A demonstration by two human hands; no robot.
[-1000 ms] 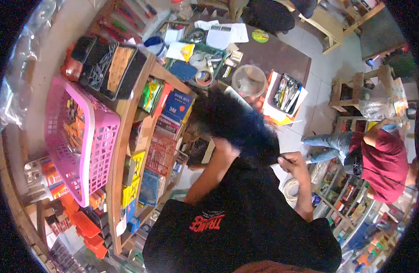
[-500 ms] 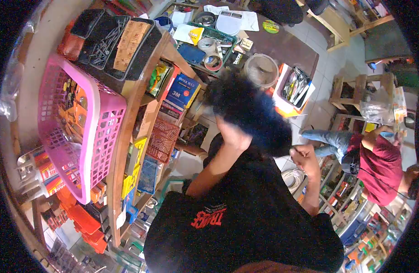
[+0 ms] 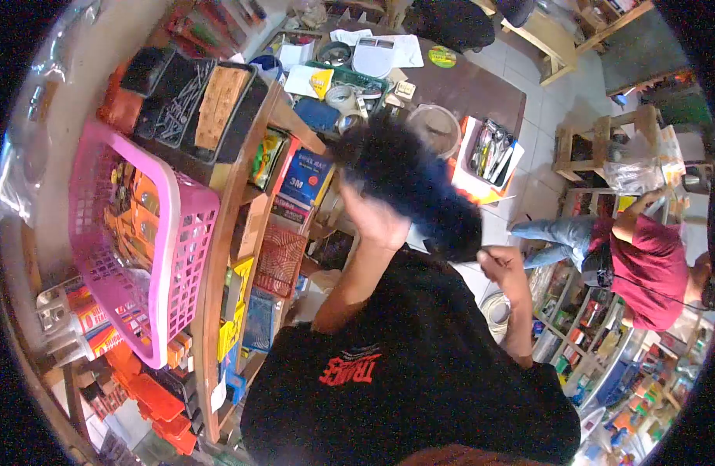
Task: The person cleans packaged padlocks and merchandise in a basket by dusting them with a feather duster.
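Observation:
A dark, fluffy duster [image 3: 408,182], blurred by motion, is held up in front of my chest on a slant. My left hand [image 3: 377,221] is against its left side, palm partly showing; the fingers are smeared and partly hidden by the dark fibres. At the duster's lower right end, my right hand [image 3: 503,266] is closed with curled fingers around that end. Any handle is hidden in the grip. My black shirt [image 3: 420,365] with red lettering lies below.
To my left, a pink basket [image 3: 171,233] stands beside black trays of long nails [image 3: 188,101]. Ahead is a dark table [image 3: 482,85] with a round tub [image 3: 434,132], tape rolls and a box of cutlery-like items [image 3: 493,155]. A person in a maroon shirt [image 3: 649,268] is at the right.
Both hands and the duster have shifted slightly left in view, and the duster remains blurred. The camera view has turned a little. The other person's arm now reaches towards the shelf.

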